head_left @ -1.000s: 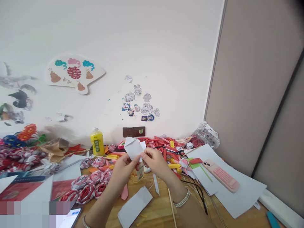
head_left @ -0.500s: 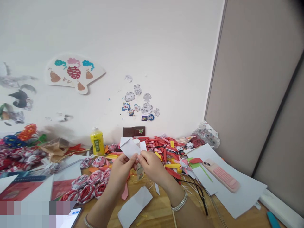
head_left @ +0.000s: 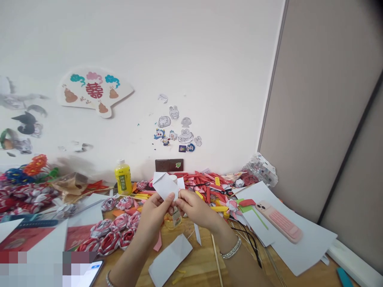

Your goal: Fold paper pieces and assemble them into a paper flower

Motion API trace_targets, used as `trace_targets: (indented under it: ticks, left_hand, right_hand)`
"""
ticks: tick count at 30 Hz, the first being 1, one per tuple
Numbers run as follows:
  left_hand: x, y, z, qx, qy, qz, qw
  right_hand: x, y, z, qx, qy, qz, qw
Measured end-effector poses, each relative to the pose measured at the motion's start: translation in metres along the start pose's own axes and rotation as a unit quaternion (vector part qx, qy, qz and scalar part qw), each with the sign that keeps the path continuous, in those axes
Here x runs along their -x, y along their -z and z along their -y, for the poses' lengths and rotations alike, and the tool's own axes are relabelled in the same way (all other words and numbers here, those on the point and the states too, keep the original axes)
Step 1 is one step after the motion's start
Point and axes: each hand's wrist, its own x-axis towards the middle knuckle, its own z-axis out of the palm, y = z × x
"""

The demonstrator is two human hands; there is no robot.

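Observation:
Both hands meet over the middle of the table, pinching a folded piece of white paper (head_left: 164, 185). My left hand (head_left: 158, 207) is closed on its lower edge, thumb on top. My right hand (head_left: 193, 207) has thumb and fingers pressed together at the paper's lower right corner. A further white flap sticks up above the right fingers. Behind and below the hands stands a clear bottle (head_left: 173, 220) with a label, partly hidden. Below them a stack of white paper pieces (head_left: 170, 259) lies on the wood.
Red and white paper roses (head_left: 110, 242) lie at the left, near a yellow bottle (head_left: 123, 177). A pile of red paper strips (head_left: 206, 185) runs along the wall. At the right, a pink phone (head_left: 279, 221) rests on white sheets (head_left: 311, 243). A thin stick (head_left: 217, 259) lies in front.
The right wrist has shifted slightly to the right and down, uncovering more of the thin stick. Both hands still grip the paper, and its folded shape looks nearly the same.

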Motion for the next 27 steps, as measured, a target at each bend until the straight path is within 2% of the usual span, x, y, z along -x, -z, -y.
trace_targets:
  ticks: [7,10,13,16,22,27]
  left_hand:
    - [-0.001,0.000,0.001,0.001,-0.008,-0.025,1.000]
    - [-0.002,0.001,0.002,0.012,-0.005,-0.042,0.999]
    - [-0.003,0.001,0.004,0.050,0.011,-0.034,0.998]
    - [-0.003,0.000,0.007,0.061,0.021,-0.029,0.997]
    - [-0.004,-0.001,0.013,0.067,0.019,-0.006,0.998]
    - [-0.006,-0.001,0.016,0.071,0.016,0.019,0.997]
  right_hand:
    - [0.003,0.008,0.005,0.010,0.000,0.015,1.000]
    - [0.002,0.006,0.009,0.049,0.000,-0.017,0.999]
    - [0.001,0.003,0.012,0.113,0.006,-0.052,0.992]
    - [0.001,0.002,0.012,0.133,0.016,-0.068,0.989]
    - [-0.001,0.002,0.008,0.112,0.018,-0.105,0.988]
    - [-0.001,0.002,0.009,0.023,-0.005,-0.103,0.994]
